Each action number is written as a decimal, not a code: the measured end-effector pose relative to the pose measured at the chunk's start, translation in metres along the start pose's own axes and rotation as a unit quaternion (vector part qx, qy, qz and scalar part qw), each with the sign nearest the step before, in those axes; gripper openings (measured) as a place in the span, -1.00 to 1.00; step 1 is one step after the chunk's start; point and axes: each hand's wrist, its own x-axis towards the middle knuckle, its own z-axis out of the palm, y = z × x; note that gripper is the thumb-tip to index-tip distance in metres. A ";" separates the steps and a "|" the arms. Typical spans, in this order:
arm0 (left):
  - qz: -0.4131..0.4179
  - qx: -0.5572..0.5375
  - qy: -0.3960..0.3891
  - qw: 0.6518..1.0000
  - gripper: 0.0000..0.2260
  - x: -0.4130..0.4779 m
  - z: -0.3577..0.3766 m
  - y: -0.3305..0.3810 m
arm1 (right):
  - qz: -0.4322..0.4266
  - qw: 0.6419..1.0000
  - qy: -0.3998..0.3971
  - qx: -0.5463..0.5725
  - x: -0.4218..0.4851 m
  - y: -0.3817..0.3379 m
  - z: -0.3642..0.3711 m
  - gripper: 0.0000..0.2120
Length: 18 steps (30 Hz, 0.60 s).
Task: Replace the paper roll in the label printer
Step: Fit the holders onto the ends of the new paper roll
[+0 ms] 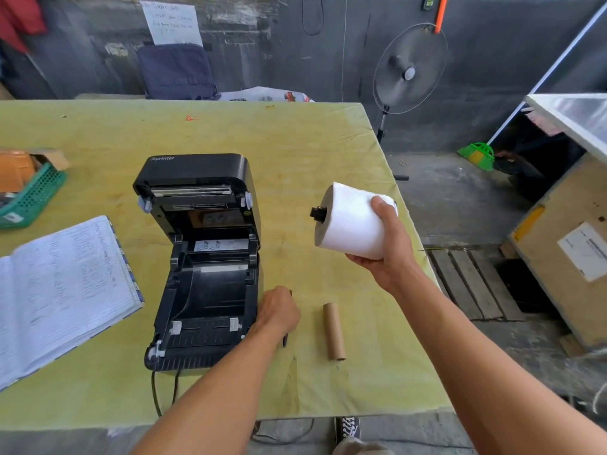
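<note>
A black label printer (200, 264) stands on the yellow-green table with its lid tipped up and back; its paper bay holds no roll. My right hand (386, 244) grips a full white paper roll (348, 221) in the air to the right of the printer, with a black spindle end (318, 213) sticking out of its left side. My left hand (279, 311) rests curled against the printer's right side, over a thin dark object on the table that is mostly hidden. A bare brown cardboard core (334, 331) lies on the table right of that hand.
An open handwritten notebook (62, 290) lies left of the printer. A green mesh basket (31, 195) sits at the left edge. The printer's cables (164, 389) run off the table's near edge. A standing fan (409, 72), crates and a pallet are beyond the right edge.
</note>
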 end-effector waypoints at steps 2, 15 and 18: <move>-0.007 -0.137 0.071 0.988 -0.78 0.004 -0.018 0.009 | -0.001 1.000 0.011 -0.019 -0.005 -0.001 0.000 -0.40; 0.146 -0.402 0.058 0.902 -0.79 -0.025 -0.120 0.028 | -0.054 0.992 0.065 -0.090 -0.049 0.006 0.031 -0.21; 0.157 -0.419 0.010 0.895 -0.83 -0.033 -0.128 0.017 | -0.059 0.992 0.070 -0.086 -0.060 0.009 0.034 -0.19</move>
